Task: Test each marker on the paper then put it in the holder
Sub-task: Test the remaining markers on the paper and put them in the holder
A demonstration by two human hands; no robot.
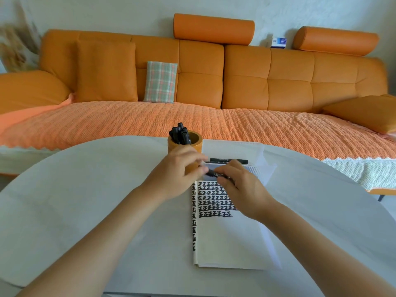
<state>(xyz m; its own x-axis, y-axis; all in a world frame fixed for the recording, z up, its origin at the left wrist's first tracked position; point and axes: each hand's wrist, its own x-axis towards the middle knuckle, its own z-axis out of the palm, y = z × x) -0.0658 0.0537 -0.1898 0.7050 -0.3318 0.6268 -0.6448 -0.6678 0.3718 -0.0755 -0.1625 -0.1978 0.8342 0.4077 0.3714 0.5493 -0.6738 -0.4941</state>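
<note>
1. Paper lies nearest the camera, flat on the white table, its far half filled with rows of black test marks and its near half blank
2. Both hands meet just above the far edge of the paper: the left hand and the right hand each close their fingers on one black marker
3. That marker lies roughly crosswise to the paper, its long axis running left to right between the two grips; blur hides whether the cap is on or coming off, and I cannot tell which end is the tip
4. Beyond the paper, just past the hands, a second black marker rests on a white pouch, also lying crosswise and untouched
5. Left of that and beyond the paper's far left corner stands the orange holder, upright, already carrying a bunch of markers; the left hand partly covers its front
6. Judgement: the holder sits nearer the left hand, so a finished marker would travel a short way up and left, tipped from crosswise to upright
</note>
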